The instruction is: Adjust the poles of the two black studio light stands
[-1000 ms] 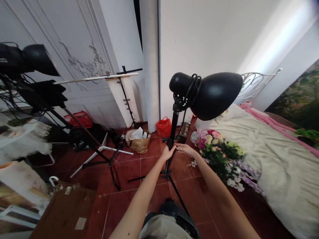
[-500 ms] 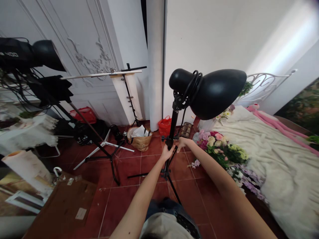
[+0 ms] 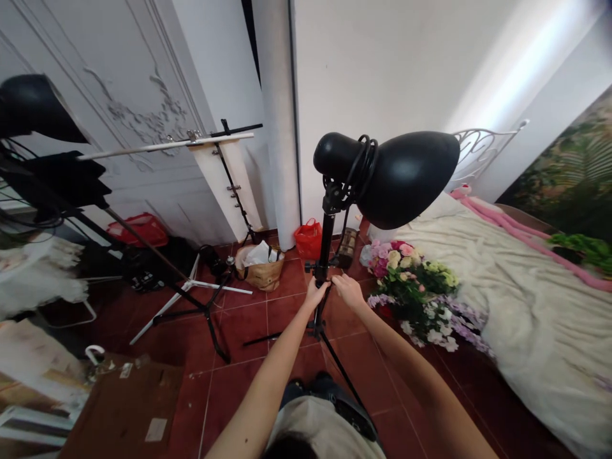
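A black lamp point(image 3: 406, 178) with a wide dome shade and a coiled cable is mounted on top of a black tripod stand point(image 3: 327, 239). My left hand point(image 3: 316, 294) is wrapped round the stand's column, just below a clamp with knobs. On the column's right side, my right hand point(image 3: 348, 292) has its fingers bent at a small black part by the column; what they grip, if anything, is too small to make out. The stand's legs spread over the red tiles near my feet.
Flowers point(image 3: 415, 280) lie beside a bed with a cream blanket point(image 3: 511, 274) at right. Behind the stand are a red bag point(image 3: 308, 238) and a woven basket point(image 3: 261, 271). Another light stand point(image 3: 191, 299) and a cardboard box point(image 3: 124, 408) are at left.
The view has swung to the right. My right hand has shifted from behind the column to its right side; my left hand stays on the column.
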`<state>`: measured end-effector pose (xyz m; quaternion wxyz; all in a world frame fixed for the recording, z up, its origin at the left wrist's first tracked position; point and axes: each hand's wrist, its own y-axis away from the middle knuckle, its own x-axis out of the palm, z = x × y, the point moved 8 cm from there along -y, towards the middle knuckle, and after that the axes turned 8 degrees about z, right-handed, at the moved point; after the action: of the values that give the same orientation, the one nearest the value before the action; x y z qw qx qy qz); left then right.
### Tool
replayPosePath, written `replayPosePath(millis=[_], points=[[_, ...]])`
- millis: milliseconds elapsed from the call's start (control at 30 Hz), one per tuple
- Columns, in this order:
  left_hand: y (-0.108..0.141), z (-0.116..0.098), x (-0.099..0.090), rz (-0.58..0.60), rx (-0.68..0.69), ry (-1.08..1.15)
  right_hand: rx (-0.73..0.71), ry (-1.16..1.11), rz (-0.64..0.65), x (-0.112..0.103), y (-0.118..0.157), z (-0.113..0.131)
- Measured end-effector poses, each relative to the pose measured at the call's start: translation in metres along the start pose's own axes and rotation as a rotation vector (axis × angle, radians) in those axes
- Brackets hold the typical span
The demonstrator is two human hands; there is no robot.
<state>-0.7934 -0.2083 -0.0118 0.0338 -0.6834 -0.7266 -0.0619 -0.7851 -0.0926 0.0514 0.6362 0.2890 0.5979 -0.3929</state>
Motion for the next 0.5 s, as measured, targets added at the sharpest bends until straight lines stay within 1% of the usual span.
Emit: replayPosePath(millis=[100, 167, 267, 333, 367, 400, 467, 500], points=[[-0.001, 0.002, 0.001, 0.043, -0.001, -0.015, 0.021, -0.017, -0.112, 0.010, 0.025, -0.001], [-0.001, 0.002, -0.002, 0.044, 0.006, -0.036, 0.062, -0.048, -0.131, 0.022, 0.041, -0.006], [-0.001, 0.003, -0.004, 0.060, 0.003, -0.089, 0.095, -0.102, -0.050, 0.045, 0.062, -0.012], [-0.001, 0.003, -0.005, 0.069, 0.005, -0.109, 0.134, -0.162, -0.013, 0.052, 0.070, -0.016], [-0.001, 0.003, -0.005, 0.072, 0.013, -0.112, 0.170, -0.209, -0.030, 0.050, 0.071, -0.019], [-0.001, 0.002, -0.005, 0.074, 0.022, -0.110, 0.213, -0.269, -0.075, 0.044, 0.070, -0.020], [0.000, 0.002, -0.005, 0.068, 0.035, -0.089, 0.263, -0.430, -0.210, 0.023, 0.061, -0.017], [0.000, 0.001, -0.005, 0.068, 0.039, -0.068, 0.263, -0.524, -0.281, 0.010, 0.053, -0.011]])
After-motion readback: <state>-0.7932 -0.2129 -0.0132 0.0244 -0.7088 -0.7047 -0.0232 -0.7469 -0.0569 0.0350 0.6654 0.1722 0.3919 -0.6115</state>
